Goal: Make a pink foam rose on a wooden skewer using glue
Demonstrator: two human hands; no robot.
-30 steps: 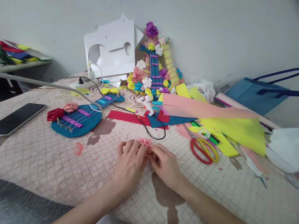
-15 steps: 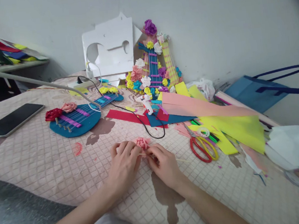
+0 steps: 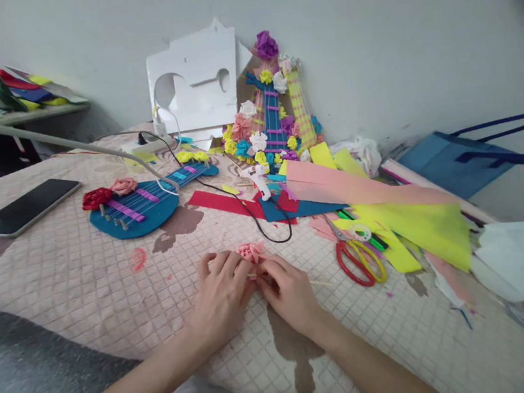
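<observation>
My left hand [image 3: 222, 292] and my right hand [image 3: 289, 291] meet low over the quilted pink cloth [image 3: 86, 279], fingers curled together. Between the fingertips sits a small pink paper flower [image 3: 249, 251], pinched from both sides. A thin wooden stick [image 3: 321, 282] pokes out to the right from under my right hand. Red and yellow scissors [image 3: 358, 260] lie just right of my right hand.
A blue foam guitar [image 3: 137, 204] with paper roses lies at the left, a black phone [image 3: 22, 208] beyond it. A white glue gun [image 3: 259, 181] with a black cord, coloured foam sheets [image 3: 386, 207], an upright flower-covered guitar [image 3: 272, 119] and a blue bag [image 3: 452, 165] crowd the back and right.
The pink flower has turned a little between my fingers and shows more above them. Both hands stay in the same spot.
</observation>
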